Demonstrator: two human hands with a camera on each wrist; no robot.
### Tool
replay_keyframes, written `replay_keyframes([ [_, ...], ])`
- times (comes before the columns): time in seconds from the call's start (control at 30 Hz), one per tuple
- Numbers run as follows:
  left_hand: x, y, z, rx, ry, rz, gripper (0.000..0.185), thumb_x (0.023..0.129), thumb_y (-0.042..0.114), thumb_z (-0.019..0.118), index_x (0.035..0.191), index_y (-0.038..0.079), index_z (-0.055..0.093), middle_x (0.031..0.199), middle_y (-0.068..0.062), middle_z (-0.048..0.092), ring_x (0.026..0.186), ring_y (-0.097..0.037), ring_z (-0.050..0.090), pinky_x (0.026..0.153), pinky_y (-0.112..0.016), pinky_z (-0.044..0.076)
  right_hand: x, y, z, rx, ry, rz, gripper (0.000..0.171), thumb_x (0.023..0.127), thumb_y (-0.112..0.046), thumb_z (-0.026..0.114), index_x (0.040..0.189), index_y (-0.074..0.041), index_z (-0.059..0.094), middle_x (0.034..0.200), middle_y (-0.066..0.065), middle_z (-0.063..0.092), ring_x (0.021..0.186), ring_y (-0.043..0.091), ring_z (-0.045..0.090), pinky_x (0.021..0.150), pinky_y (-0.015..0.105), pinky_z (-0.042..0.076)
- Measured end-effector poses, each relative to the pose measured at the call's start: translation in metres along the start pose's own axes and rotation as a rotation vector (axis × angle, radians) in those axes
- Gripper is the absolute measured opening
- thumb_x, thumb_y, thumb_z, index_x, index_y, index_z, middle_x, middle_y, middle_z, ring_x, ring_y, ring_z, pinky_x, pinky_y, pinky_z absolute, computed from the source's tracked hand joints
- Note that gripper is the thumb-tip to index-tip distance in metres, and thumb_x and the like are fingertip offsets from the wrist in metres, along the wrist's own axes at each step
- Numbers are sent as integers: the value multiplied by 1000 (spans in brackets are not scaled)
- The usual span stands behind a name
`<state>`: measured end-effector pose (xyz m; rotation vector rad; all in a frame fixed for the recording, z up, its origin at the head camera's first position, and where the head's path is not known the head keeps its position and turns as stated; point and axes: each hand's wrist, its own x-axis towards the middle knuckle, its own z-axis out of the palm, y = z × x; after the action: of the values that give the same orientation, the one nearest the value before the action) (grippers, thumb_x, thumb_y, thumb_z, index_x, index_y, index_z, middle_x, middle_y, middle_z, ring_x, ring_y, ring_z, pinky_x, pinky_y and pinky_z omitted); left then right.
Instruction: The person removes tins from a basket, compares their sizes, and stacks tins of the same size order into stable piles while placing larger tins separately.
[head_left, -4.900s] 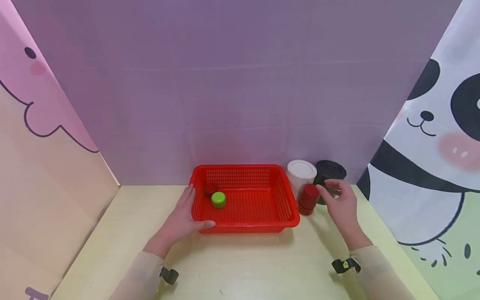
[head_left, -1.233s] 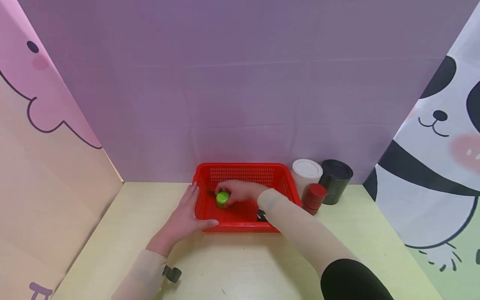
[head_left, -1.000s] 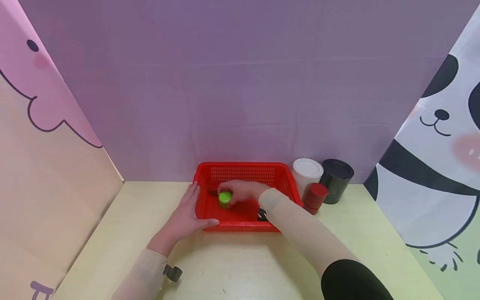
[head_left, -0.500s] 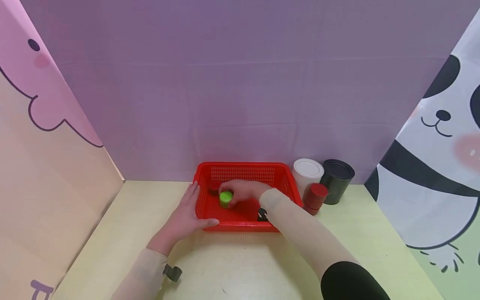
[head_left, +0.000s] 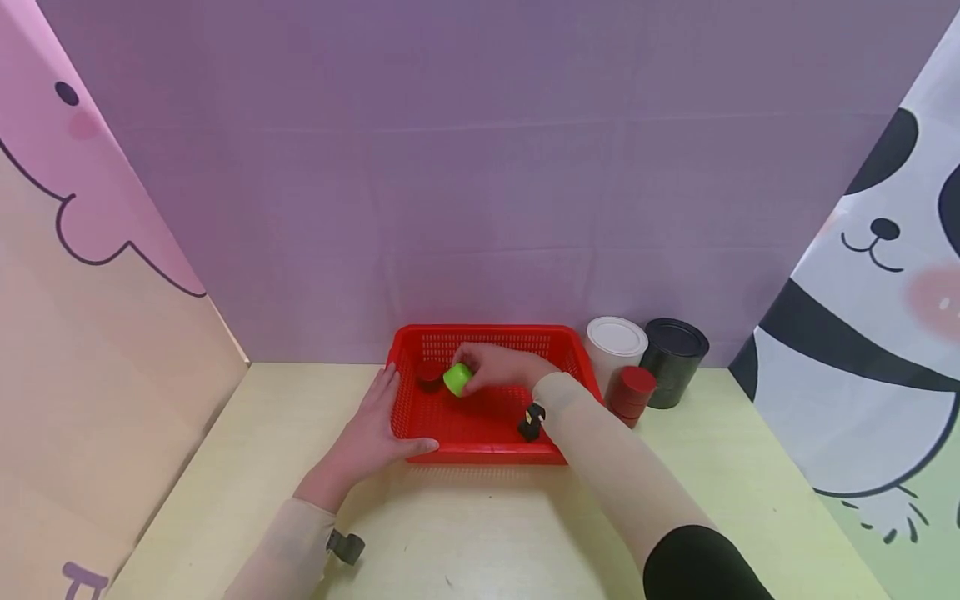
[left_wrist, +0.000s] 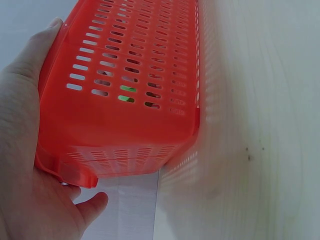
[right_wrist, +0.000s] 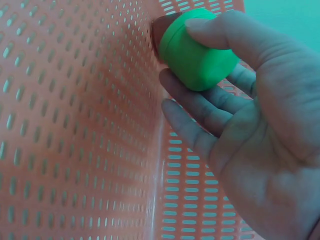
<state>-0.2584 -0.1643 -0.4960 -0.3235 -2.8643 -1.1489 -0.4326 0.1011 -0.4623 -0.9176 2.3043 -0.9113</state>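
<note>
A small green lidded jar is pinched between the thumb and fingers of my right hand, tilted inside the red basket. In the right wrist view the thumb presses the lid side of the green jar. A round dark red item, its kind unclear, lies at the basket's left end beside the jar. My left hand rests at the basket's front left corner, thumb along the front rim and straight fingers against the left side. The left wrist view shows it touching the basket rim.
To the right of the basket stand a white canister, a black canister and a smaller dark red lidded container. The wooden table meets a purple backdrop close behind the basket.
My right hand has moved from the red container into the basket and taken the green jar, then lifted and tilted it. The left hand has stayed on the corner.
</note>
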Motion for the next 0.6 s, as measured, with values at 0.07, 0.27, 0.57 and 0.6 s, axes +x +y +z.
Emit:
replay_keyframes([
  [0.07, 0, 0, 0, -1, 2, -2, 139, 78, 61, 95, 178, 7, 15, 186, -9, 8, 170, -37, 10, 111, -62, 55, -1, -1, 0, 13, 13, -5, 55, 88, -11, 92, 132, -14, 60, 126, 6, 66, 121, 30, 61, 101, 41, 61],
  [0.27, 0, 1, 0, -1, 6, -1, 138, 78, 58, 96, 178, 7, 16, 186, -9, 9, 170, -37, 11, 110, -63, 55, -5, -4, -3, 45, 70, -8, 56, 90, -13, 90, 134, -15, 56, 130, 7, 64, 123, 30, 60, 99, 40, 62],
  [0.57, 1, 0, 1, -17, 4, 3, 139, 77, 57, 97, 178, 9, 14, 186, -9, 8, 169, -38, 12, 107, -63, 57, -11, -10, -8, 85, 122, -4, 77, 92, -19, 88, 155, -18, 45, 142, 9, 59, 129, 31, 58, 103, 40, 61],
  [0.6, 0, 1, 1, -18, 4, 1, 139, 77, 56, 98, 178, 10, 14, 186, -9, 8, 169, -38, 12, 107, -62, 58, -12, -10, -9, 81, 123, -6, 79, 92, -19, 88, 158, -20, 44, 144, 8, 58, 131, 30, 57, 104, 41, 61],
])
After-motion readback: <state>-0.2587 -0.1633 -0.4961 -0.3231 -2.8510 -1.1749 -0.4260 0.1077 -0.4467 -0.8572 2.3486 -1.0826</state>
